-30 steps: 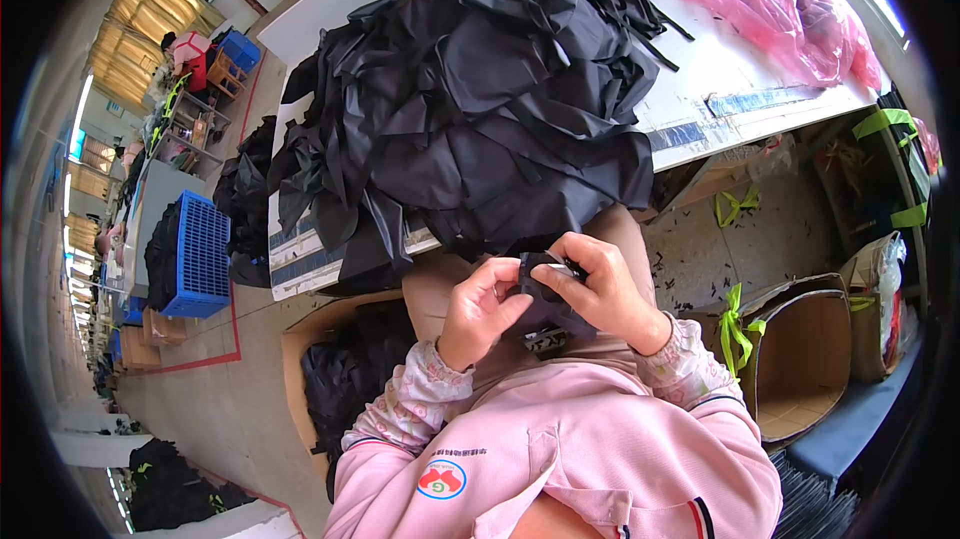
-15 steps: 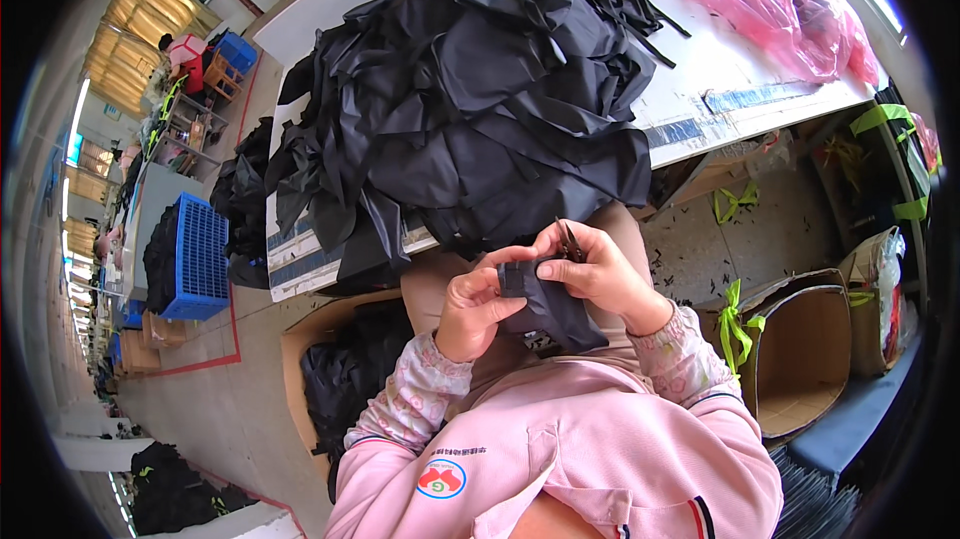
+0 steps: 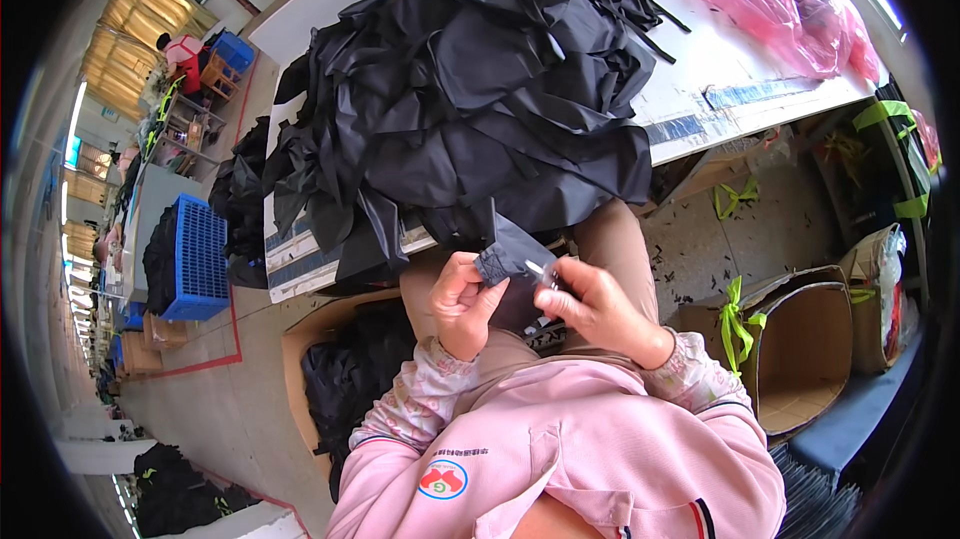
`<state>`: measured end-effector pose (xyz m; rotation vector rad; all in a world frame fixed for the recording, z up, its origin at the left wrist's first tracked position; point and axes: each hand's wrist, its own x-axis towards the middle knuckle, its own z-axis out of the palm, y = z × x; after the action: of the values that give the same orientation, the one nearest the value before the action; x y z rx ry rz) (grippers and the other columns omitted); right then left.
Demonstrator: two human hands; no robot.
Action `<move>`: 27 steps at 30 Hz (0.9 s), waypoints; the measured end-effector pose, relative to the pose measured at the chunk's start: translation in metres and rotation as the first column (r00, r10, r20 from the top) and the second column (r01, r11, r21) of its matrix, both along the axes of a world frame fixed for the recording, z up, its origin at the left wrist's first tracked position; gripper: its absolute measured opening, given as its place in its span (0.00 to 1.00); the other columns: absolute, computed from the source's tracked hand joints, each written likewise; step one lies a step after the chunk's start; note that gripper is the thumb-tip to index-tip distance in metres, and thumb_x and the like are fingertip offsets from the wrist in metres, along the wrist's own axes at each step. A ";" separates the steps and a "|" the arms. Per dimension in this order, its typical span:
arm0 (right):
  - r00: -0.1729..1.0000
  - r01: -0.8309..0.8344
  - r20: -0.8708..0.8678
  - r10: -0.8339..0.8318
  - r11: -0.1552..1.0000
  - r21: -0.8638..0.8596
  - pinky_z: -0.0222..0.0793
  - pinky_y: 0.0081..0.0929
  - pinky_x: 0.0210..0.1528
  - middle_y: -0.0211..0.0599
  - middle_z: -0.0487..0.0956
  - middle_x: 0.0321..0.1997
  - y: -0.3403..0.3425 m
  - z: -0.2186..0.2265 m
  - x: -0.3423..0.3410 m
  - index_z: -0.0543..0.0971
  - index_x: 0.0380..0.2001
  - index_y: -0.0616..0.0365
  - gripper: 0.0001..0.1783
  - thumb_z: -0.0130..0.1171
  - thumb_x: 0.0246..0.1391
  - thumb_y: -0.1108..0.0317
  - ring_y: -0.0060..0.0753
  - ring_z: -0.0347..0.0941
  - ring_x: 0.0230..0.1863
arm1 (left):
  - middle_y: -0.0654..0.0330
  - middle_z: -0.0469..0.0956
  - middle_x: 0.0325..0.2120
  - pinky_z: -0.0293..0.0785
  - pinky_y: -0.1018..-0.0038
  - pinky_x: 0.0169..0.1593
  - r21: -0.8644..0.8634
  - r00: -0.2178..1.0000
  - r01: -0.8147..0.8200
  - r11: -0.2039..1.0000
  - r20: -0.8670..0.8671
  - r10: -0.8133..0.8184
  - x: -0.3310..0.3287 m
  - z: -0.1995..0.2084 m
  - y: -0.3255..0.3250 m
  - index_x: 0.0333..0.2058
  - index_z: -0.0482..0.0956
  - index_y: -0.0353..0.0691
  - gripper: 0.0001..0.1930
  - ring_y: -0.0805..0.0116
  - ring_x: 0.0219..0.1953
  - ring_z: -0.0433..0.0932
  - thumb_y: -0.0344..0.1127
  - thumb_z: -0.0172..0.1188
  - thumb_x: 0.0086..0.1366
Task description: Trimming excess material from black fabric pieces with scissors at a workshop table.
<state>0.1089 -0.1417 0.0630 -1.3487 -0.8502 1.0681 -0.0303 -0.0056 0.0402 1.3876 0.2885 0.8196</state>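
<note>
My left hand [image 3: 463, 309] pinches the stitched corner of a black fabric piece [image 3: 513, 248] between thumb and fingers, above my lap. Box-like stitching shows at the pinched end, and the piece stretches up and to the right from it. In my closed right hand [image 3: 607, 315] is a pair of thread snips [image 3: 541, 272], their bright blades pointing left at the fabric's edge. Whether the blades touch the cloth I cannot tell. Just beyond my hands, a big heap of black fabric pieces [image 3: 480, 69] covers much of the white table [image 3: 715, 59].
Pink plastic film [image 3: 760, 4] lies at the table's far right. A cardboard box with black fabric [image 3: 350, 369] stands at my left. On my right is an open cardboard box [image 3: 800, 354] with a green ribbon [image 3: 737, 329]. A blue crate [image 3: 198, 257] is farther left.
My right hand has let go of the fabric and moved slightly down. The snips have swung from pointing up to pointing left at the cloth. The fabric's free part has turned upward.
</note>
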 end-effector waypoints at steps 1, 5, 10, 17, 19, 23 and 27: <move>0.996 -0.044 -0.080 0.044 0.999 -0.002 0.59 0.11 0.22 0.20 0.70 0.22 -0.001 -0.003 -0.004 0.72 0.34 0.58 0.14 0.58 0.60 0.57 0.10 0.63 0.21 | 0.62 0.69 0.39 0.68 0.81 0.46 0.021 1.000 -0.020 1.000 -0.017 0.021 0.000 0.001 -0.001 0.33 0.75 0.29 0.05 0.76 0.40 0.73 0.15 0.57 0.58; 0.951 -0.113 -0.292 0.098 0.993 -0.035 0.55 0.12 0.19 0.19 0.68 0.18 -0.002 -0.005 -0.010 0.72 0.30 0.57 0.15 0.58 0.60 0.56 0.09 0.61 0.18 | 0.61 0.70 0.40 0.69 0.80 0.45 0.051 0.997 -0.033 0.998 -0.061 0.036 0.001 0.002 -0.005 0.35 0.76 0.29 0.06 0.75 0.40 0.73 0.16 0.57 0.58; 0.991 -0.050 -0.123 0.049 0.999 -0.006 0.55 0.15 0.19 0.19 0.67 0.18 0.003 -0.010 -0.014 0.71 0.28 0.58 0.15 0.61 0.58 0.59 0.10 0.60 0.19 | 0.59 0.70 0.40 0.70 0.79 0.44 0.105 0.999 -0.008 0.994 -0.052 0.014 -0.001 -0.005 -0.006 0.35 0.76 0.29 0.07 0.73 0.39 0.73 0.16 0.58 0.58; 0.950 0.069 0.293 -0.106 0.989 0.134 0.56 0.20 0.20 0.25 0.66 0.17 0.008 -0.015 -0.017 0.69 0.27 0.61 0.17 0.63 0.56 0.61 0.13 0.57 0.20 | 0.61 0.72 0.39 0.73 0.80 0.41 0.239 0.994 -0.016 0.971 -0.098 0.041 -0.002 -0.009 -0.008 0.33 0.76 0.30 0.06 0.74 0.36 0.77 0.16 0.57 0.58; 0.935 0.073 0.329 -0.130 0.981 0.180 0.55 0.21 0.19 0.26 0.64 0.16 0.008 -0.014 -0.016 0.68 0.26 0.61 0.17 0.62 0.57 0.61 0.14 0.56 0.19 | 0.59 0.73 0.39 0.72 0.79 0.41 0.218 0.994 -0.014 0.976 -0.100 0.037 -0.001 -0.008 -0.009 0.34 0.77 0.31 0.07 0.72 0.37 0.76 0.16 0.58 0.57; 0.953 0.056 0.289 -0.094 0.989 0.136 0.55 0.21 0.18 0.25 0.63 0.15 0.006 -0.015 -0.014 0.68 0.25 0.61 0.17 0.61 0.58 0.61 0.14 0.56 0.19 | 0.57 0.74 0.38 0.71 0.77 0.40 0.203 0.993 -0.012 0.979 -0.110 0.035 -0.001 -0.004 -0.010 0.35 0.78 0.32 0.08 0.70 0.38 0.74 0.17 0.59 0.56; 0.951 0.057 0.294 -0.093 0.990 0.128 0.54 0.21 0.18 0.25 0.62 0.14 0.005 -0.017 -0.014 0.69 0.25 0.61 0.17 0.60 0.58 0.61 0.14 0.55 0.19 | 0.59 0.72 0.39 0.73 0.81 0.40 0.293 0.994 -0.009 0.956 -0.102 0.040 -0.001 -0.012 -0.006 0.34 0.76 0.30 0.07 0.74 0.36 0.77 0.15 0.58 0.57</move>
<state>0.0950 -0.1370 0.0462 -1.4511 -1.0592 0.7511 -0.0317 -0.0120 0.0284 1.7117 0.2749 0.8339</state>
